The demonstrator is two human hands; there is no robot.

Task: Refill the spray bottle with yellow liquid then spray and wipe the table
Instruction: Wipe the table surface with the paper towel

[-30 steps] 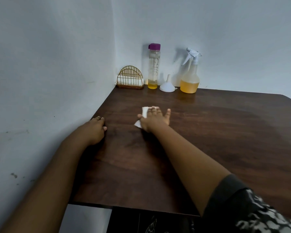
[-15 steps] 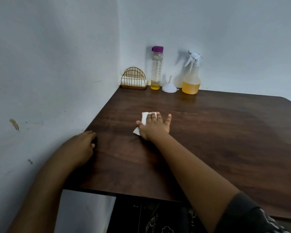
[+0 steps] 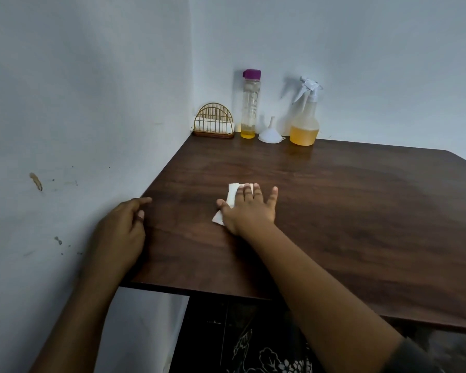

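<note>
My right hand [image 3: 249,211] lies flat on a folded white tissue [image 3: 231,197], pressing it onto the dark wooden table [image 3: 361,224] left of the middle. My left hand [image 3: 121,232] rests at the table's left edge by the wall, fingers loosely curled, holding nothing. At the back against the wall stand the spray bottle [image 3: 306,122], with yellow liquid in its lower part and a white trigger head, and a tall clear bottle [image 3: 249,103] with a purple cap and a little yellow liquid at the bottom. A white funnel [image 3: 271,133] sits upside down between them.
A gold wire napkin holder [image 3: 214,123] with white napkins stands in the back left corner. Pale walls close off the table's left and back sides. The table's front edge [image 3: 226,293] is near my body, with a dark patterned cloth below.
My right hand with the tissue has slid back towards me across the table. My left hand has shifted back along the left edge. The view has dropped slightly.
</note>
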